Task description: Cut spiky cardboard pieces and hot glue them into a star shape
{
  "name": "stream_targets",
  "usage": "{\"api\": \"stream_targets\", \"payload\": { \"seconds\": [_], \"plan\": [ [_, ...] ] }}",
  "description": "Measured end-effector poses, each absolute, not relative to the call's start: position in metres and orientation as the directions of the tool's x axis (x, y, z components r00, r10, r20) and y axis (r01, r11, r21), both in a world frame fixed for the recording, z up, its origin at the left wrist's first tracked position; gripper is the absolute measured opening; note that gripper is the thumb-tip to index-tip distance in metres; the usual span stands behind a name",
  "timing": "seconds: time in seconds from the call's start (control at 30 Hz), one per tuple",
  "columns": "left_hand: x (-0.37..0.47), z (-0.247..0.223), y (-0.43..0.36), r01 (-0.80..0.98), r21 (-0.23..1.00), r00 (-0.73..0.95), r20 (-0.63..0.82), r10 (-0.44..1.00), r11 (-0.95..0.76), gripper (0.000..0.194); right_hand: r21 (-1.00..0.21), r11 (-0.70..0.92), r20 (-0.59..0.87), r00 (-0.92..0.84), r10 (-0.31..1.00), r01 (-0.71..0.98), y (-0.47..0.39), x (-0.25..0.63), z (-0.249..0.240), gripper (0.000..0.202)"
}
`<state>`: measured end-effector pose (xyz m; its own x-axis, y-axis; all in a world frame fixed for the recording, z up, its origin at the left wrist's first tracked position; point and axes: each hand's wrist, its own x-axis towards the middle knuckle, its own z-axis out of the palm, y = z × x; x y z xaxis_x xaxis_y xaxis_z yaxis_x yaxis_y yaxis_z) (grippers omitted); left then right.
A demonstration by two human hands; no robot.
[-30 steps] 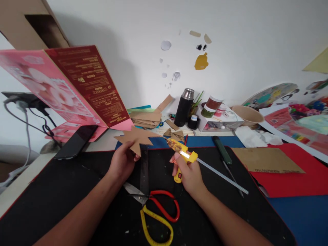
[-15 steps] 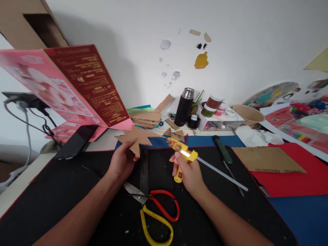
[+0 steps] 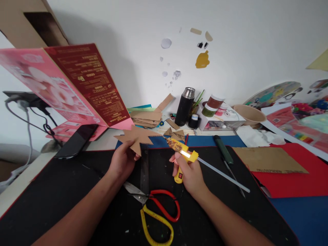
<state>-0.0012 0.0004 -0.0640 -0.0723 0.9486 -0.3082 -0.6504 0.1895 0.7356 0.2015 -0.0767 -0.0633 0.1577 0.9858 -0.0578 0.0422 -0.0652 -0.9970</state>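
Note:
Between the thumb and fingers of my left hand (image 3: 123,160) is a spiky, star-shaped cardboard cutout (image 3: 137,136), raised over the far edge of the black mat. My right hand (image 3: 189,171) is wrapped round the handle of a yellow glue gun (image 3: 183,152), its nozzle at the tip of the cutout's right point. A long clear glue stick (image 3: 224,175) sticks out of the gun's back. Scissors (image 3: 156,212) with one red and one yellow handle lie on the mat below, across a dark ruler-like strip (image 3: 145,171). Whether glue is coming out is too small to see.
A phone (image 3: 77,141) leans at the left by a standing pink box (image 3: 84,89). Behind stand a black flask (image 3: 185,106) and cardboard scraps (image 3: 147,118). At right lie a green-handled pointed tool (image 3: 223,149), a cardboard sheet (image 3: 271,159) and red paper (image 3: 294,184).

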Motion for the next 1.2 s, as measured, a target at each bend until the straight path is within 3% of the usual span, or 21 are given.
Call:
{"api": "stream_targets", "payload": {
  "seconds": [1.2],
  "plan": [
    [-0.0003,-0.0643,0.0008,-0.681,0.710,-0.098,-0.331,0.938,0.180,0.007,-0.991,-0.105,-0.092,0.154,0.984,0.081,-0.0765,0.2008,-0.0652,0.058]
  ]
}}
